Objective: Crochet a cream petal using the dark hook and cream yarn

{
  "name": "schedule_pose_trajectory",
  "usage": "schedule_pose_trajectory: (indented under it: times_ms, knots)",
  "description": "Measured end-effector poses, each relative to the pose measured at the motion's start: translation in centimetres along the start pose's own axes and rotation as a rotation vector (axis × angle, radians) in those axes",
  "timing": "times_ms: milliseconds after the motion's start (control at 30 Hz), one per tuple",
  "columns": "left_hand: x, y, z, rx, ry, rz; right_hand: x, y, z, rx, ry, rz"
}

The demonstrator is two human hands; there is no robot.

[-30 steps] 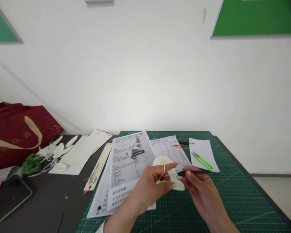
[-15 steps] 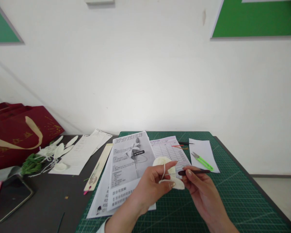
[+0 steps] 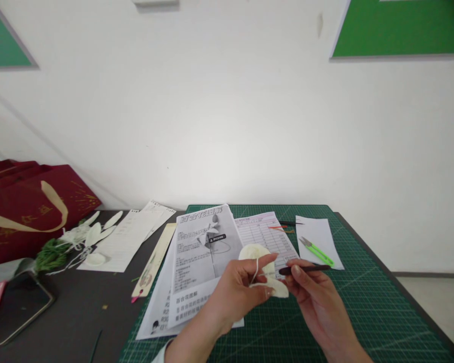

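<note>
My left hand (image 3: pixel 236 285) is closed on a cream-white crochet piece (image 3: pixel 254 250), pinching its lower edge between thumb and fingers. A strand of white yarn (image 3: pixel 256 267) runs over the index finger. In my right hand (image 3: pixel 314 290) is a crochet hook (image 3: pixel 306 269) with a dark handle, held between thumb and fingers. Its thin shaft points left at the crochet piece; whether the tip is in a stitch is too small to tell. Both hands are above the green cutting mat (image 3: pixel 363 302).
Printed pattern sheets (image 3: pixel 196 252) lie left of centre, with a chart sheet (image 3: pixel 257 224) behind. Green thread snips (image 3: pixel 318 251) rest on white paper (image 3: pixel 321 227). Further left are a ruler (image 3: pixel 157 257), white crochet petals (image 3: pixel 94 234), green yarn (image 3: pixel 53 254), a phone (image 3: pixel 18 307) and a red bag (image 3: pixel 22 201).
The crochet hook has shifted slightly right, and its thin shaft now shows between the handle and the crochet piece. My left hand keeps its grip on the piece.
</note>
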State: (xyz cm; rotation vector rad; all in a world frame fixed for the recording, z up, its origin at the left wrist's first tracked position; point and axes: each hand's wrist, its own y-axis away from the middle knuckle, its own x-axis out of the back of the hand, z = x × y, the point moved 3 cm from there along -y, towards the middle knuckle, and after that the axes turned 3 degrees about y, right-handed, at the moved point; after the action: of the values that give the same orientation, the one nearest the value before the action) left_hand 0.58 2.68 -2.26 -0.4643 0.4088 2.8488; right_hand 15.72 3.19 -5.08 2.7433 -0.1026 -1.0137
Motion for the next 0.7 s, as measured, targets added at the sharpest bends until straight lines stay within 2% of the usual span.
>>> schedule_pose_trajectory:
  times_ms: [367, 700]
  knots:
    - [-0.19, 0.11, 0.47, -0.020, 0.049, 0.028, -0.03, 0.04, -0.03, -0.008, -0.013, 0.000]
    - [0.10, -0.02, -0.03, -0.004, 0.028, 0.050, 0.06, 0.01, 0.21, -0.019, 0.005, -0.005]
